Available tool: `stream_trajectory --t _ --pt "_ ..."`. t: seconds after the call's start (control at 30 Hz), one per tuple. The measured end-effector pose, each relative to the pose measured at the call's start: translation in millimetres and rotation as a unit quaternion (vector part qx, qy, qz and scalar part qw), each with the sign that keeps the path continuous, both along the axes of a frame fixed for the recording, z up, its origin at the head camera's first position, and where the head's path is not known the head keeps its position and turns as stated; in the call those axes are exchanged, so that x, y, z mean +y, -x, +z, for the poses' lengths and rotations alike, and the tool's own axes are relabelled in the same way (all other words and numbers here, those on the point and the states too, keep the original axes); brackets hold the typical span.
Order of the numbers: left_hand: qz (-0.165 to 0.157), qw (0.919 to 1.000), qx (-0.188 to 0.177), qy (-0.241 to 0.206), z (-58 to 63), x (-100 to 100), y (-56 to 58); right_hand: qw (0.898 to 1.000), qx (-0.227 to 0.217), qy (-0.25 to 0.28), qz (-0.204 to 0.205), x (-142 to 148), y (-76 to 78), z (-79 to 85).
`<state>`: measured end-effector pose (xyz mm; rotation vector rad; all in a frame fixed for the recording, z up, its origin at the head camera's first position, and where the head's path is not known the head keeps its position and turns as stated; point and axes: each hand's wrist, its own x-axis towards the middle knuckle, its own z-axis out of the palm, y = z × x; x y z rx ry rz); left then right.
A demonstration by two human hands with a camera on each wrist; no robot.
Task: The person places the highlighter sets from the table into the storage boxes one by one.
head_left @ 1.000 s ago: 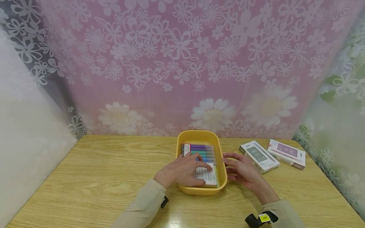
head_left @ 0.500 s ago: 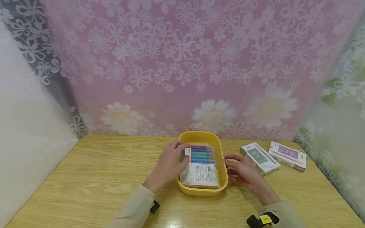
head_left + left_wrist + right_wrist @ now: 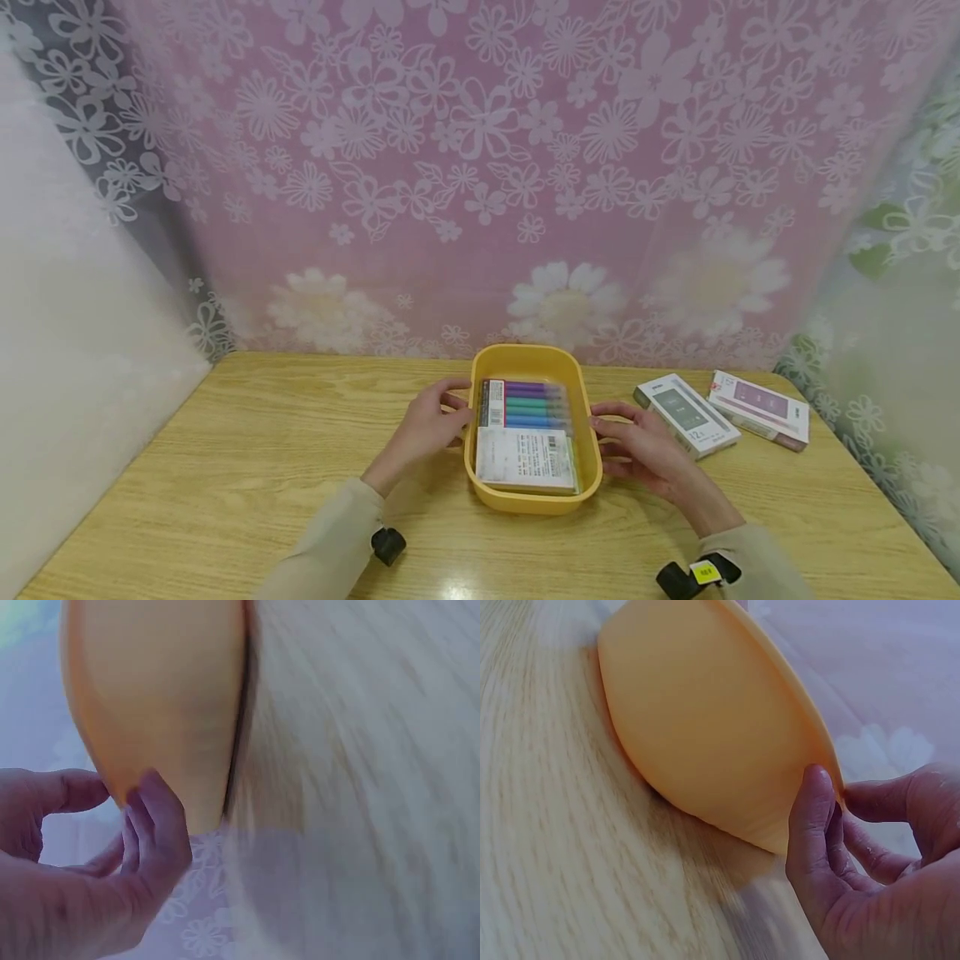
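A yellow plastic basket [image 3: 528,503] stands on the table in the head view. Inside lie a clear pack of purple, green and blue pens [image 3: 532,404] and, nearer me, a white printed packet [image 3: 525,458] with a barcode. My left hand [image 3: 426,423] holds the basket's left rim, its fingers bent against the outer wall [image 3: 165,697] in the left wrist view. On the opposite side my right hand [image 3: 637,446] holds the right rim, with curled fingers along the outside. The right wrist view shows fingertips [image 3: 817,784] right at the rim.
Two flat boxes lie right of the basket: a white one with a grey-green panel [image 3: 686,415] and a white one with a purple panel [image 3: 759,408]. A pink floral curtain [image 3: 480,208] hangs behind the wooden table [image 3: 300,433].
My left hand has come off the white packet, moved left out of the basket, and taken its left rim. The right hand has stayed at the right rim.
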<state>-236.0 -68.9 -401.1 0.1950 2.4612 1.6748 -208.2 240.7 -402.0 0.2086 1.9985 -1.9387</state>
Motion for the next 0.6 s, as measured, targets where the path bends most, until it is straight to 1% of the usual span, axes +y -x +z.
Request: stream_trajectory --t 0.07,0.13,0.27,0.37,0.47,0.53,0.6 --pt "0.001 0.997 -0.054 -0.055 -2.1 -1.3 4.1 1.0 0.005 -0.007 0.001 0.3 0.1 0.3" --pt "0.002 0.9904 -0.097 -0.099 -4.2 -3.2 8.1 1.0 0.012 -0.014 0.005 0.6 0.2 0.5" --pt "-0.003 0.9741 -0.158 -0.162 -7.5 -7.0 14.0 0.999 0.025 -0.028 0.011 0.5 1.0 0.1" --pt "-0.013 0.9649 -0.184 -0.186 -9.0 -8.2 16.0 0.998 0.042 -0.045 0.017 0.6 1.2 -0.9" --pt "-0.02 0.9593 -0.2 -0.199 -10.2 -8.1 17.1 0.995 0.062 -0.08 0.015 0.6 0.9 -2.1" --pt "-0.02 0.9569 -0.205 -0.205 -10.9 -7.3 18.0 0.989 0.087 -0.116 0.016 0.8 0.3 -3.2" --pt "-0.016 0.9542 -0.211 -0.211 -11.2 -6.2 18.6 0.981 0.115 -0.152 0.017 1.0 -0.7 -4.6"
